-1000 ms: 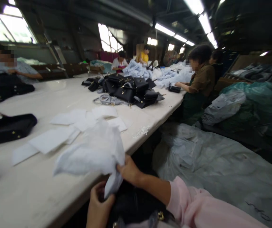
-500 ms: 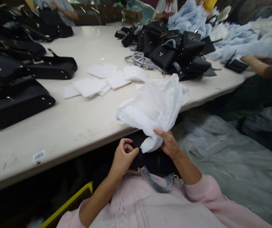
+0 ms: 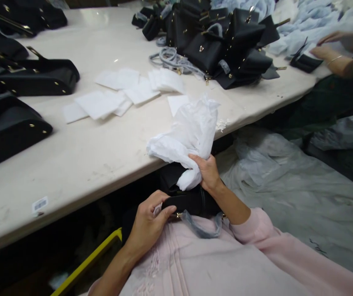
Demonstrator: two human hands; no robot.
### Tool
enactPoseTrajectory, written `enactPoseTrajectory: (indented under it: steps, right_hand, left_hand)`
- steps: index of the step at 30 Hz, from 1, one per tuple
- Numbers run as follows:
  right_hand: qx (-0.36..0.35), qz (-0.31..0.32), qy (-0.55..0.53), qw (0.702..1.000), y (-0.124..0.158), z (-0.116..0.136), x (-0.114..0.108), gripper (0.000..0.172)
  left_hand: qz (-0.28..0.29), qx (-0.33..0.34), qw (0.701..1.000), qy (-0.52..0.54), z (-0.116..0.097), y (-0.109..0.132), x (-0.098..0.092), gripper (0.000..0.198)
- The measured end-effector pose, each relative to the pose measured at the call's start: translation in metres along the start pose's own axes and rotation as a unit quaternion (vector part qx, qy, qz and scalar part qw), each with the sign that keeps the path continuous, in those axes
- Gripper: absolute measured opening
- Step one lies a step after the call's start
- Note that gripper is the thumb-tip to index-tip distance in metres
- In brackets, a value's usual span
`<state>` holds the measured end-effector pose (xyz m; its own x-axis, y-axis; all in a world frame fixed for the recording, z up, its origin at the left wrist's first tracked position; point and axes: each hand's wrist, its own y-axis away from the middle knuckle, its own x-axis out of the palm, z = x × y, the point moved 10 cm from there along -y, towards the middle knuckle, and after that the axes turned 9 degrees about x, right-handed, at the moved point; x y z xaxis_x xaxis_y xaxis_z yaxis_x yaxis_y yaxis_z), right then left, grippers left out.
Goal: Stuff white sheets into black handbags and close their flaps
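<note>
A black handbag point(image 3: 189, 204) rests on my lap at the table's edge, its handle point(image 3: 201, 227) wrapped in clear film and hanging toward me. My left hand point(image 3: 152, 213) pinches the bag's near left edge between thumb and fingers. Closed around a crumpled sheet of white tissue paper point(image 3: 191, 131), my right hand point(image 3: 207, 170) is just above the bag. The paper's bunched lower end hangs over the bag's opening, while its wide part spreads up over the table edge. The inside of the bag is mostly hidden.
The white table point(image 3: 102, 152) holds several white foam sheets point(image 3: 99, 103), a heap of small black bags point(image 3: 210, 49) and larger black handbags point(image 3: 40, 76) at left. A co-worker's hands point(image 3: 333, 49) handle a black bag at right. A yellow bar point(image 3: 87, 261) stands lower left.
My left hand has come down and taken hold of the bag's edge. The right hand has shifted slightly left with the tissue paper. The view has tilted downward.
</note>
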<state>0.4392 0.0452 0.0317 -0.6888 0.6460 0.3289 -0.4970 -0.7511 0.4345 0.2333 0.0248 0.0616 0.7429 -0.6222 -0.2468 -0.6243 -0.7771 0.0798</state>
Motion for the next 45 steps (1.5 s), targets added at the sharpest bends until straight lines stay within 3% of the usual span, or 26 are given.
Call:
enactPoseTrajectory:
  steps: [4,7,11,13,16,20,23,26,29,31,32,35,37,39,40,42,44,45]
  right_hand:
    - [-0.015,0.023,0.05,0.998,-0.001,0.007,0.005,0.041]
    - [-0.095,0.022,0.127,0.987,0.004,0.021,0.004,0.034]
    - [-0.188,0.002,0.205,0.961,0.014,0.032,0.004,0.023]
    - [-0.184,-0.021,0.2,0.962,0.014,0.029,-0.001,0.022]
    - [-0.121,-0.056,0.143,0.981,0.005,0.015,-0.01,0.027]
    - [0.03,0.001,0.052,0.998,-0.011,-0.005,-0.003,0.036]
    - [0.105,0.103,0.051,0.988,-0.018,-0.001,0.018,0.038]
    - [0.096,0.186,0.085,0.974,-0.021,0.022,0.032,0.041]
    - [0.01,0.215,0.15,0.965,-0.018,0.05,0.032,0.038]
    - [-0.062,0.255,0.246,0.933,-0.004,0.058,0.036,0.029]
    - [-0.098,0.291,0.307,0.901,0.006,0.056,0.04,0.024]
    - [-0.209,0.397,0.455,0.769,0.048,0.04,0.051,0.016]
    - [-0.269,0.427,0.519,0.69,0.071,0.03,0.052,0.018]
    - [-0.289,0.432,0.569,0.637,0.082,0.02,0.052,0.02]
    - [-0.286,0.431,0.585,0.625,0.085,0.016,0.052,0.021]
    - [-0.26,0.433,0.593,0.627,0.084,0.007,0.051,0.02]
    - [-0.217,0.43,0.573,0.663,0.074,-0.003,0.051,0.014]
    - [-0.197,0.403,0.557,0.699,0.062,-0.006,0.049,0.01]
  left_hand:
    - [0.053,0.01,0.998,0.027,-0.008,0.006,0.008,0.021]
    - [0.092,-0.004,0.996,0.018,-0.01,0.006,0.018,0.034]
    - [0.046,-0.065,0.997,-0.002,0.001,-0.001,0.013,0.051]
    - [0.042,-0.07,0.996,-0.018,0.003,-0.005,0.012,0.042]
    - [0.092,-0.045,0.993,-0.056,-0.003,-0.009,0.023,0.033]
    - [0.144,0.044,0.98,-0.132,-0.023,-0.013,0.036,0.021]
    - [0.18,0.191,0.946,-0.19,-0.054,-0.012,0.042,0.021]
    - [0.178,0.344,0.891,-0.238,-0.083,-0.002,0.035,0.027]
    - [0.131,0.39,0.881,-0.233,-0.084,0.004,0.01,0.031]
    - [0.085,0.36,0.903,-0.22,-0.067,0.003,-0.013,0.03]
    - [0.067,0.339,0.913,-0.215,-0.057,0.003,-0.023,0.027]
    - [0.026,0.282,0.938,-0.198,-0.031,0.006,-0.046,0.024]
    - [0.012,0.265,0.945,-0.194,-0.025,0.006,-0.051,0.025]
    - [0.017,0.256,0.949,-0.185,-0.028,0.003,-0.045,0.025]
    - [0.031,0.258,0.949,-0.178,-0.032,0.002,-0.038,0.026]
    - [0.059,0.26,0.953,-0.147,-0.043,-0.003,-0.021,0.026]
    - [0.096,0.265,0.953,-0.113,-0.055,-0.005,-0.001,0.025]
    - [0.115,0.27,0.951,-0.1,-0.06,-0.006,0.01,0.028]
